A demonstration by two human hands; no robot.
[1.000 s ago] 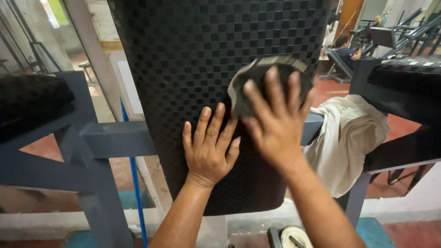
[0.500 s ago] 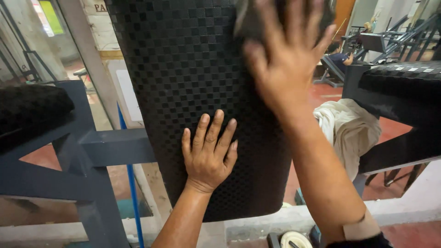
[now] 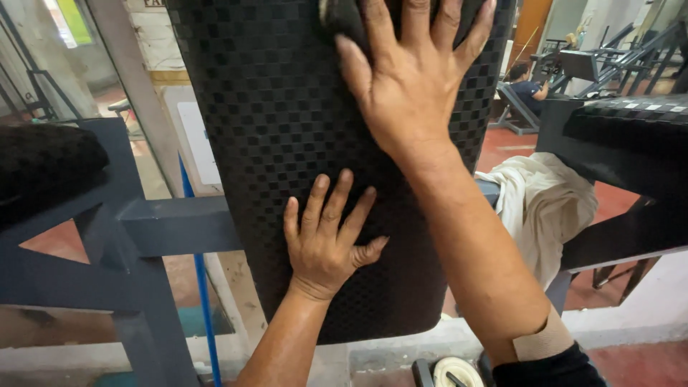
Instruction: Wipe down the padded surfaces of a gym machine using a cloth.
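Our left hand (image 3: 326, 240) lies flat, fingers spread, on the lower part of the black checkered pad (image 3: 279, 122); higher up, our right hand (image 3: 408, 75) presses a dark cloth (image 3: 342, 16) open-palmed against the pad's top

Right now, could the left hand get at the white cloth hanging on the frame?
Probably not without shifting: the left hand lies flat on the black pad, and the right forearm crosses between it and the white cloth.
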